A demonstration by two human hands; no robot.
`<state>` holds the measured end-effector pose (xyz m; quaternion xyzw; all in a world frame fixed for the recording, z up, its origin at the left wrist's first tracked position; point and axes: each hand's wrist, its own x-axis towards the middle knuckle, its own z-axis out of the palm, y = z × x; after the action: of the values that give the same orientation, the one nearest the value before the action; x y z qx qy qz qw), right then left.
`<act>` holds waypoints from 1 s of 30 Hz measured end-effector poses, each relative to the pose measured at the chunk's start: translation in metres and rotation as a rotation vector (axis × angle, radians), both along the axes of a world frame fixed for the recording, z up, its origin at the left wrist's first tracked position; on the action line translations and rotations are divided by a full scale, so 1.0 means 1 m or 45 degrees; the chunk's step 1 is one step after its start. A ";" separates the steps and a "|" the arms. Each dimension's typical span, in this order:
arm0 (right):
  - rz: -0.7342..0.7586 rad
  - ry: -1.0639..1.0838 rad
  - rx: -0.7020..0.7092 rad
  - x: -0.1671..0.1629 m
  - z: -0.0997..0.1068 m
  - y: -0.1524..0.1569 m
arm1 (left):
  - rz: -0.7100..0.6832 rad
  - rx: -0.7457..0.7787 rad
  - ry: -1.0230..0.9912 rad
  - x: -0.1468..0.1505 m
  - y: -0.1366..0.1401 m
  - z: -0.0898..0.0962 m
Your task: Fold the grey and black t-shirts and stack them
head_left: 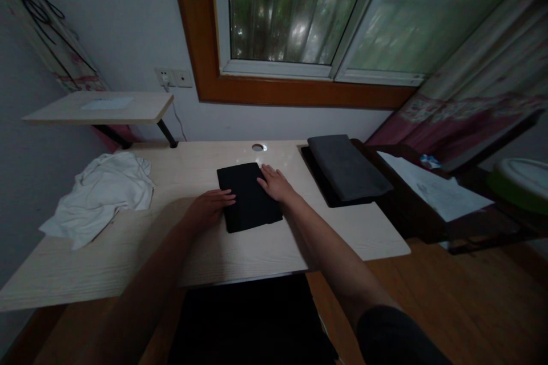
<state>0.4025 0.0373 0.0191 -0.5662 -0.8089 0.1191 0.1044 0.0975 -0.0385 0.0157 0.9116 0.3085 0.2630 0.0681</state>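
Note:
A flat black rectangular piece (248,197) lies on the pale wooden desk (201,262) in front of me; whether it is folded cloth or a soft case I cannot tell. My left hand (209,207) rests at its left edge, fingers stretched out over the black surface. On its upper right side, my right hand (276,183) lies flat with the fingers extended. Neither hand is wrapped round anything. To the right, a dark grey flat folded piece (349,168) sits on top of a black one (331,197).
A crumpled white cloth (107,191) lies on the desk's left side, below a small raised shelf (141,114) bearing a paper sheet. Past the right edge stand a dark surface with a white sheet (432,185) and a green-and-white container (520,182). A window is behind.

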 end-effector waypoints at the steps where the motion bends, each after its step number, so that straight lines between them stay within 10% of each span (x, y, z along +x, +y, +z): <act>1: -0.023 0.000 0.000 0.000 0.000 -0.003 | 0.011 0.008 -0.006 0.000 0.000 0.000; 7: -0.117 0.059 0.205 -0.019 0.011 -0.033 | 0.098 -0.026 -0.014 0.003 -0.003 0.001; 16: 0.249 0.035 0.232 -0.052 0.012 -0.080 | 0.197 0.022 -0.010 0.008 -0.003 0.001; 30: 0.050 -0.088 0.138 0.033 0.000 -0.079 | 0.246 0.019 0.010 0.009 -0.004 0.001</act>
<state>0.4354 -0.0417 0.0191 -0.5475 -0.8282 0.0576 0.1046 0.1065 -0.0423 0.0164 0.8790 0.3935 0.2670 0.0346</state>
